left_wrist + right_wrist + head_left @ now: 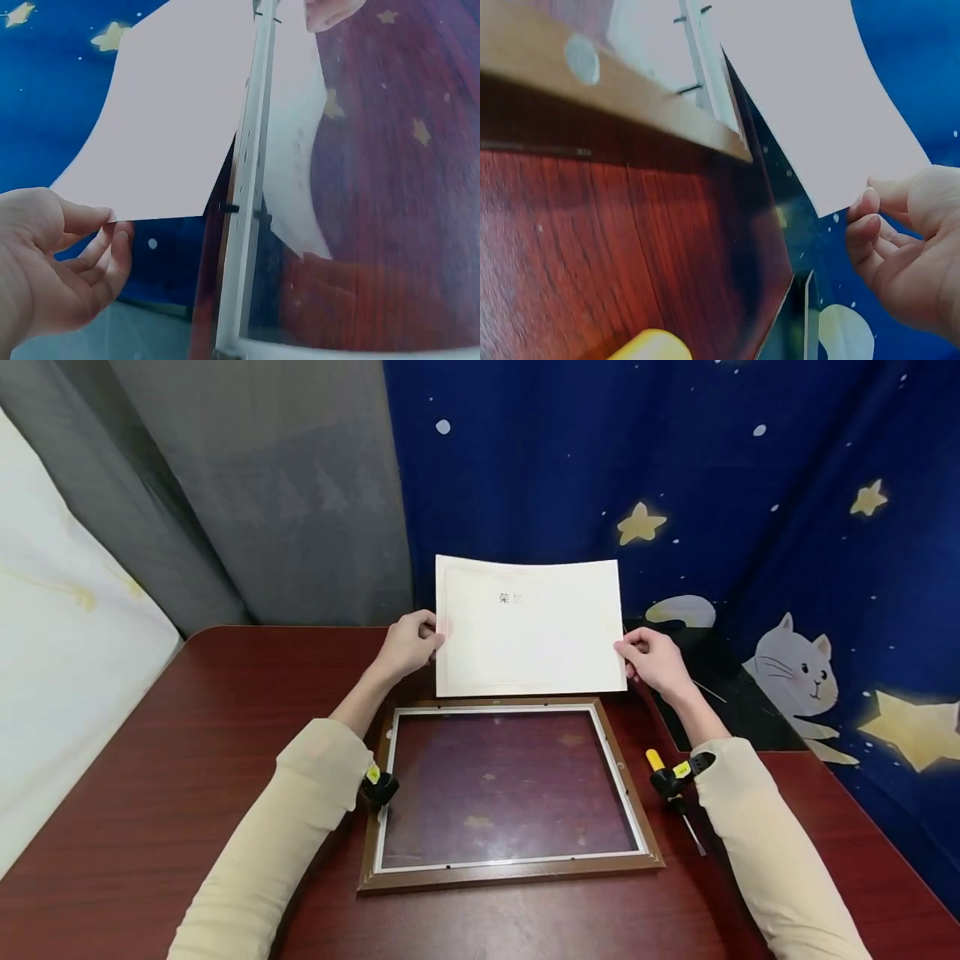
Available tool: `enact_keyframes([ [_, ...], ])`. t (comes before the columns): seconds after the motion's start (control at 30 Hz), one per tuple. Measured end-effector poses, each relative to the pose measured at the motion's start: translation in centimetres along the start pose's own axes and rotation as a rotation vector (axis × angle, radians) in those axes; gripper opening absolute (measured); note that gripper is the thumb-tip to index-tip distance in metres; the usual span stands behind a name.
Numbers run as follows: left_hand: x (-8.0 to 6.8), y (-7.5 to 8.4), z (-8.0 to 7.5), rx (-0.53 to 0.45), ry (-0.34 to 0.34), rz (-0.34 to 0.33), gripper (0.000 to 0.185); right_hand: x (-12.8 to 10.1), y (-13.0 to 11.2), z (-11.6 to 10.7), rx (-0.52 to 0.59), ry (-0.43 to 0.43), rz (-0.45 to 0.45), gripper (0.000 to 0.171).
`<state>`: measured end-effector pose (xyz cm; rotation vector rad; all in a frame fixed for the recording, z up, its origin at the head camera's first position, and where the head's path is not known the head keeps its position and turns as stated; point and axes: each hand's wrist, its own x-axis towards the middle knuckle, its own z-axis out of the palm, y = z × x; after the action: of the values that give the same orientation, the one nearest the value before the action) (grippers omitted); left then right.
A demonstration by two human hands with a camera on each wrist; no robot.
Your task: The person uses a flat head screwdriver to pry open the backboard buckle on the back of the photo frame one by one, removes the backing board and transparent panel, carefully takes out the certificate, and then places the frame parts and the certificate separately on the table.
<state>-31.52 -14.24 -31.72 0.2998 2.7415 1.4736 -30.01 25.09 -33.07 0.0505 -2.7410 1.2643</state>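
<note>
A dark red wood-grain table point(187, 760) with a rounded far-left corner carries the things; a brown picture frame point(510, 870) lies flat at its middle, glass showing the tabletop through it; a screwdriver point(675, 797) with a yellow-and-black handle lies just right of the frame, apart from it, tip toward the near edge.

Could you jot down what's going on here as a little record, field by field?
Left hand: left hand pinches the left edge of the sheet of paper
Right hand: right hand pinches its right edge
Paper: held up above the table, printed side toward the person
Frame: picture frame lies flat on the table, glass showing
Tool: screwdriver with yellow handle lies right of the frame
Backdrop: blue star-and-cat curtain
</note>
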Motion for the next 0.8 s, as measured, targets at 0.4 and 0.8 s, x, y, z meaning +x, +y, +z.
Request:
enact_keyframes([
  [0.4,0.9,0.7,2.4,0.024,-0.138,-0.126,0.037,0.2,2.4,-0.8,-0.044,-0.036,0.081,0.025],
  [0.8,0.6,0.7,4.2,0.12,-0.261,-0.233,0.025,0.0,4.0,-0.9,-0.073,-0.154,0.208,0.029],
])
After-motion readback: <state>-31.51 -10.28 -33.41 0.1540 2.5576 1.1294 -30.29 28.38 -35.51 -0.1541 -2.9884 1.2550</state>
